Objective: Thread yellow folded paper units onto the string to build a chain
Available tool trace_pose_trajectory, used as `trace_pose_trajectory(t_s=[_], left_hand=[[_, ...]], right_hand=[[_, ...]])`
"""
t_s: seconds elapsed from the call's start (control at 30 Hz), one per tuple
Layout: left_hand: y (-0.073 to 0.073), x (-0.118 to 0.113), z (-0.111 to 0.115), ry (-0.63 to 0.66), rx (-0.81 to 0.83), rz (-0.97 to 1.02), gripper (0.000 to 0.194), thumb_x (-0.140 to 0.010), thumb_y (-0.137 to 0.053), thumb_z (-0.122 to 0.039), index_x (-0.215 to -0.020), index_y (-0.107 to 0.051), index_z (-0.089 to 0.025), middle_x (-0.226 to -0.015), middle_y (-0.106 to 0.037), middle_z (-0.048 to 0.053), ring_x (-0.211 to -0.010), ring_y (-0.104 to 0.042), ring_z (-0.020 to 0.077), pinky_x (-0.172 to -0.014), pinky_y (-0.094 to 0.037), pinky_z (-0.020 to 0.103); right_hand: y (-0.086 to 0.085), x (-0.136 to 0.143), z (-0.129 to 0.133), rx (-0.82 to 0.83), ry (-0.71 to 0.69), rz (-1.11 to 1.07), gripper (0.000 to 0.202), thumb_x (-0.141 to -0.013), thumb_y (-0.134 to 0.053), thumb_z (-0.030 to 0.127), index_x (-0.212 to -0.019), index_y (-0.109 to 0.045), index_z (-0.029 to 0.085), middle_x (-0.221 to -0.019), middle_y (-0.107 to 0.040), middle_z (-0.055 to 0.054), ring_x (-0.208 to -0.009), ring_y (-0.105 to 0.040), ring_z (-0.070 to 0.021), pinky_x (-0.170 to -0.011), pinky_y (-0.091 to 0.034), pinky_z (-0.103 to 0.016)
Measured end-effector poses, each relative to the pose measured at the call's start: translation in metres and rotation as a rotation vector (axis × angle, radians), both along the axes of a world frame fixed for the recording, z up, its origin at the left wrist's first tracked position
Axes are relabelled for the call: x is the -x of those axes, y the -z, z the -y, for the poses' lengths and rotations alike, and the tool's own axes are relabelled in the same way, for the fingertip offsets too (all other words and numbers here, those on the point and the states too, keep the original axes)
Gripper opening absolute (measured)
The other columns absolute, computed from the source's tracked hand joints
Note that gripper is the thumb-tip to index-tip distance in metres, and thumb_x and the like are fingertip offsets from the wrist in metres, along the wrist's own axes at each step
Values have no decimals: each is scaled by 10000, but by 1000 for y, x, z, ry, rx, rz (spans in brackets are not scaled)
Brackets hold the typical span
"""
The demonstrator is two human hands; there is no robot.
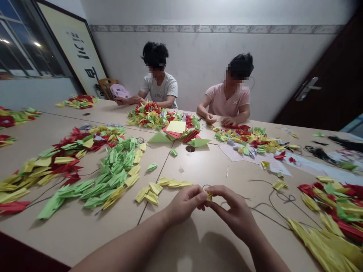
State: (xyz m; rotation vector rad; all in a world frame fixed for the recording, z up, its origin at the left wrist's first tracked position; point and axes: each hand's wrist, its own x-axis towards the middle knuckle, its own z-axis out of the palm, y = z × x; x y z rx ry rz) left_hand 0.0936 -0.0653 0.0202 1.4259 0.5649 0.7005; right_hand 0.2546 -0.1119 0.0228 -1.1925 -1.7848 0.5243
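Above the near table, my left hand and my right hand meet, fingertips pinched together. Between them shows a small yellow folded paper piece, partly hidden by the fingers. A bit of dark cord loops over the left fingertips. Just beyond my left hand lies a row of yellow folded paper pieces, with a few loose yellow pieces at its left end. More dark cord curls on the table to the right of my right hand.
Green folded pieces pile up at left, beside red and yellow strands. Square paper sheets sit mid-table near a mixed heap. Yellow strands lie near right. Two people sit across the table, hands on it.
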Motion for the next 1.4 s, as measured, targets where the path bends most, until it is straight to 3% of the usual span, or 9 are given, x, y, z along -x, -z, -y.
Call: trace_pose_trajectory(t_s=[0.2,0.47,0.67,0.83,1.0,1.2,1.3,1.4], left_hand=[[4,0,0,-29,-23,28,370,-776,-482,-503,-721,-462,-137,-647,-474,-2,-624,-456,104,-622,-378,242],[6,3,-1,-96,-166,-1,278,-808,-487,-408,-733,-476,-141,-698,-487,15,-667,-462,111,-648,-389,244],[5,1,0,-156,-161,22,276,-806,-492,-399,-724,-481,-136,-675,-493,11,-649,-466,110,-628,-392,235],[4,0,0,-165,-132,57,255,-807,-499,-378,-729,-488,-135,-668,-503,11,-655,-473,111,-637,-393,233],[5,0,1,-200,-123,56,252,-812,-492,-378,-740,-496,-137,-689,-519,17,-678,-489,119,-658,-398,238],[4,-1,2,-234,-101,75,247,-809,-491,-377,-738,-498,-141,-694,-519,17,-683,-487,125,-670,-403,250],[3,-3,2,-244,-61,134,260,-823,-462,-380,-723,-498,-142,-696,-516,21,-700,-496,130,-705,-411,267],[4,-3,3,-233,-65,130,239,-765,-555,-373,-742,-491,-144,-725,-519,22,-718,-506,132,-716,-419,266]], right_hand=[[-3,3,0,-34,-81,-47,182,-740,-594,182,-915,-591,230,-868,-636,-40,-847,-596,-176,-734,-512,-309],[4,2,0,-22,-22,-32,199,-739,-599,195,-928,-623,253,-922,-583,-52,-894,-571,-184,-760,-511,-328],[15,2,0,153,-144,-317,252,-760,-579,211,-1002,-605,276,-982,-530,-51,-919,-564,-180,-788,-530,-331],[18,2,-2,194,-181,-430,234,-780,-558,210,-994,-613,286,-1015,-527,-52,-947,-554,-183,-807,-516,-330],[17,7,1,152,-57,-415,183,-809,-517,210,-980,-555,261,-937,-601,-44,-864,-592,-164,-756,-519,-313],[11,12,2,-109,123,-44,59,-798,-508,161,-798,-550,203,-858,-560,-56,-818,-551,-162,-713,-473,-303],[8,12,2,-174,211,-12,69,-803,-491,147,-774,-527,198,-723,-529,-22,-676,-525,-129,-593,-453,-254],[8,12,3,-211,245,13,77,-798,-491,129,-790,-518,200,-706,-548,-12,-657,-530,-122,-577,-447,-238]])
